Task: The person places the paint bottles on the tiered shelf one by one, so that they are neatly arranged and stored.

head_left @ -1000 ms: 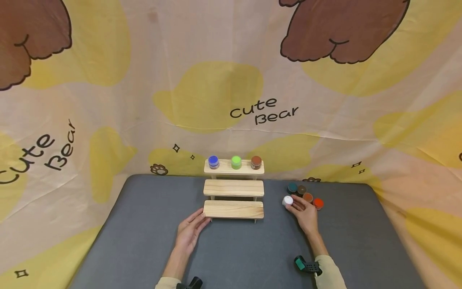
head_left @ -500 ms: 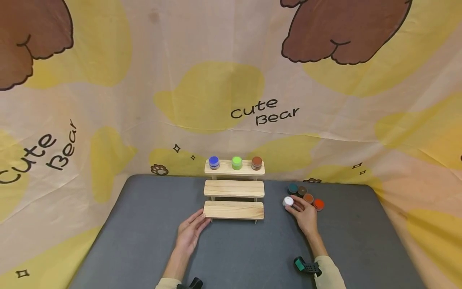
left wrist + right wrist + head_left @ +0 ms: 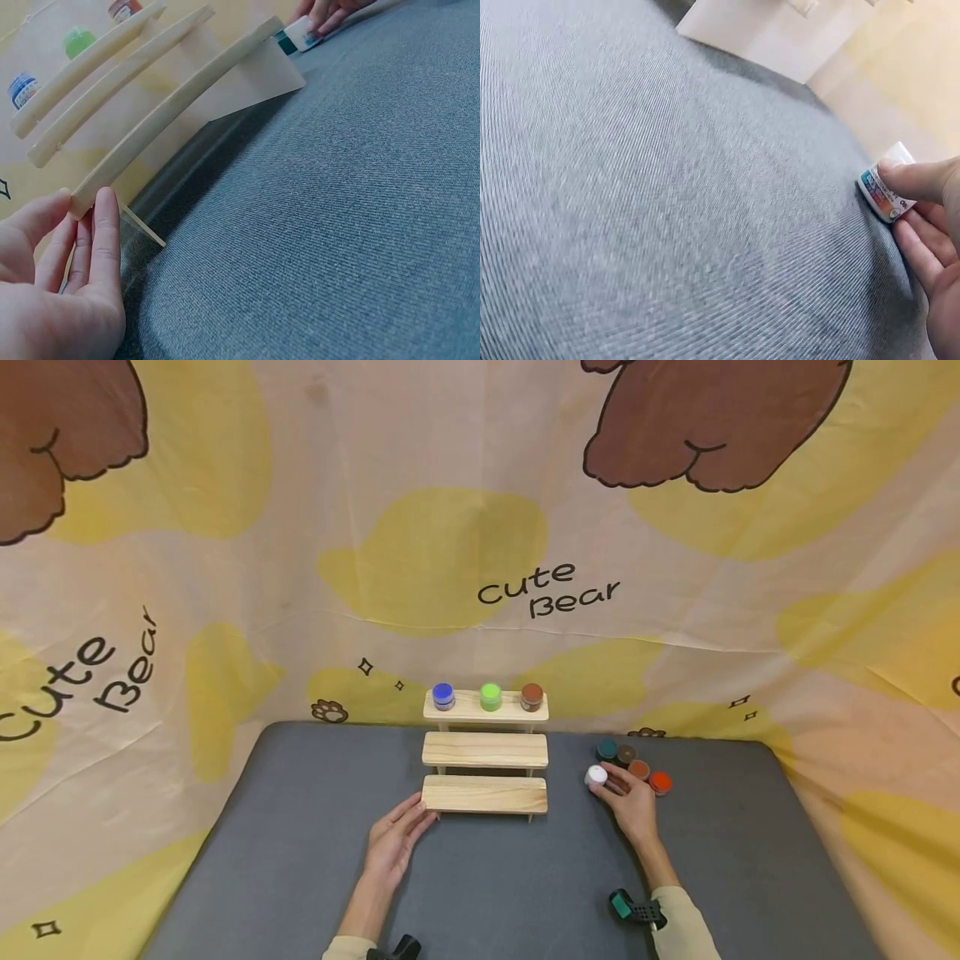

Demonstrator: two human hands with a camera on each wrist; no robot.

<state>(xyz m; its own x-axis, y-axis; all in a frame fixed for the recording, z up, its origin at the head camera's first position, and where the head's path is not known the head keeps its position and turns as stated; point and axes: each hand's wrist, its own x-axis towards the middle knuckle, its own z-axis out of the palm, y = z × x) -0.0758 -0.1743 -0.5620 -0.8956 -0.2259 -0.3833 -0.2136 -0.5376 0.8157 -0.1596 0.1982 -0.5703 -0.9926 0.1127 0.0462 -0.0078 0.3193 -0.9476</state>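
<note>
A three-step wooden display rack [image 3: 484, 795] stands at the middle of the table. My left hand [image 3: 392, 847] pinches the left end of its lowest step, thumb on top and fingers beneath, as the left wrist view shows. To the right of the rack, my right hand [image 3: 636, 808] holds a small white paint jar [image 3: 596, 776] between thumb and fingers. Its printed label [image 3: 881, 193] faces the right wrist camera, and its base is close over the cloth. On the top step sit a blue jar [image 3: 443, 697], a green jar [image 3: 491, 697] and a brown jar [image 3: 532, 697].
Beside the right hand stand a teal jar [image 3: 607, 749], a dark brown jar [image 3: 626, 754], an orange-brown jar [image 3: 639, 770] and a red jar [image 3: 661, 783]. A grey cloth covers the table [image 3: 315, 793]. Behind it hangs a printed curtain [image 3: 420, 560].
</note>
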